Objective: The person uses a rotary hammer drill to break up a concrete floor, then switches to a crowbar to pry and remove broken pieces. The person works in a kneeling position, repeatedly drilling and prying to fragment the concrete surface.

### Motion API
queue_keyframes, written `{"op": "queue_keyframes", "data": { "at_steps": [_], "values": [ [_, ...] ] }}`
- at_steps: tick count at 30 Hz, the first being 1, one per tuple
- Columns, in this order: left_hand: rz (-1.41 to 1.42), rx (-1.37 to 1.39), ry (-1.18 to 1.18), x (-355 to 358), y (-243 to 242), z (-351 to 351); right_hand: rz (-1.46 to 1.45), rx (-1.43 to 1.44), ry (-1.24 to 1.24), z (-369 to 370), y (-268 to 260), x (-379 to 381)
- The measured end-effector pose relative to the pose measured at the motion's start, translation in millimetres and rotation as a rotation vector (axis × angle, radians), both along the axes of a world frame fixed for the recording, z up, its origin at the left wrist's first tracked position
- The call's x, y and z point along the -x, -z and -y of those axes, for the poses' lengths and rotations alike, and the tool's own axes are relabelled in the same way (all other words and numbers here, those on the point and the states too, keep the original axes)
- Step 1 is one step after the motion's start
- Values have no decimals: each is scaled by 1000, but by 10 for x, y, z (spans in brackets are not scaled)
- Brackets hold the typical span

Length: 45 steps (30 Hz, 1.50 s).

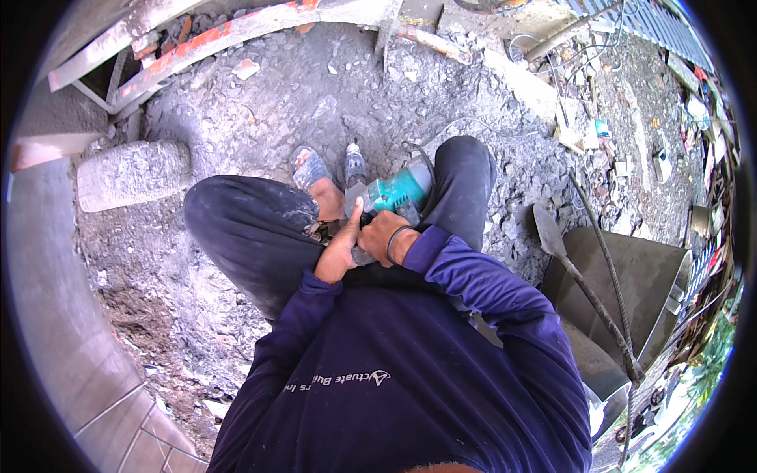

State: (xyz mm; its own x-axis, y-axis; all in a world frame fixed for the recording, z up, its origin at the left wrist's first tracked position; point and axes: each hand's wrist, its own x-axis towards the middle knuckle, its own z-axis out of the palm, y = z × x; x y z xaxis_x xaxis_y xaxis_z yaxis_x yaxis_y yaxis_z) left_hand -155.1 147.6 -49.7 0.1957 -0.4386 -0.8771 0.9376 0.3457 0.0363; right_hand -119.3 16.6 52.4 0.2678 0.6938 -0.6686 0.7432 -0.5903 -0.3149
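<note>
A teal and grey electric demolition hammer (pixel 397 190) lies between my bent knees, its chuck (pixel 355 162) pointing away from me. My right hand (pixel 383 233), with a black band at the wrist, is closed around the handle at the near end. Against the left side of the same grip lies my left hand (pixel 342 245). Its thumb is stretched forward along the tool, and its other fingers are mostly hidden. A dark power cord (pixel 427 162) curves out by my right knee. Beside the chuck is my left foot in a dusty grey slipper (pixel 309 167).
Broken rubble (pixel 266 112) covers the ground. A dusty pale block (pixel 135 175) lies at left, near a tiled floor (pixel 47 266). A white-and-orange metal frame (pixel 219 40) crosses the far side. At right, a shovel (pixel 547 230) and ribbed steel bar (pixel 600 248) lean over a container (pixel 627 260).
</note>
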Motion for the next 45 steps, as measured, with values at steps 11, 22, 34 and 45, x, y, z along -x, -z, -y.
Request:
{"op": "queue_keyframes", "data": {
  "at_steps": [11, 22, 34, 45],
  "values": [
    [122, -82, 73, -190, -202, -57, 68, 5, 63, -34, -10, -104],
    [119, -112, 132, -244, 125, 174, 85, -4, 133, 218, -94, -156],
    [335, 59, 189, -529, -745, 1159, 130, -442, 1129, 1582, 748, 487],
    [600, 41, 338, -404, -893, 1273, 291, -582, 1494, 1421, 177, 719]
  ]
}}
